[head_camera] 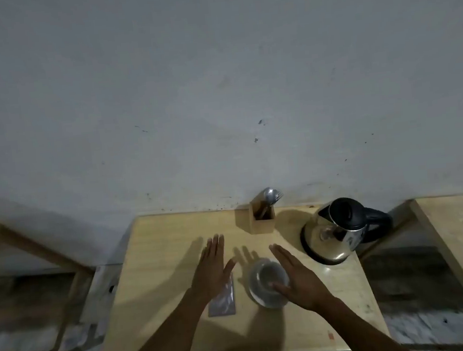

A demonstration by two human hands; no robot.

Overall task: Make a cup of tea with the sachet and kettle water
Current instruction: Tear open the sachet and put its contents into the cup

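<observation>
A grey cup (pixel 266 277) stands on a saucer (pixel 263 298) in the middle of the wooden table (pixel 161 251). A silvery tea sachet (pixel 224 300) lies flat just left of the saucer. A steel kettle (pixel 339 236) with a black lid and handle stands at the back right. My left hand (pixel 211 266) hovers flat with fingers straight over the sachet's far end, holding nothing. My right hand (pixel 296 276) is flat and open at the cup's right side, its thumb over the cup's rim.
A wooden holder (pixel 263 220) with spoons stands at the table's back edge against the grey wall. Another wooden table (pixel 460 239) is at the right, a wooden frame (pixel 35 254) at the left. Marble floor surrounds the table.
</observation>
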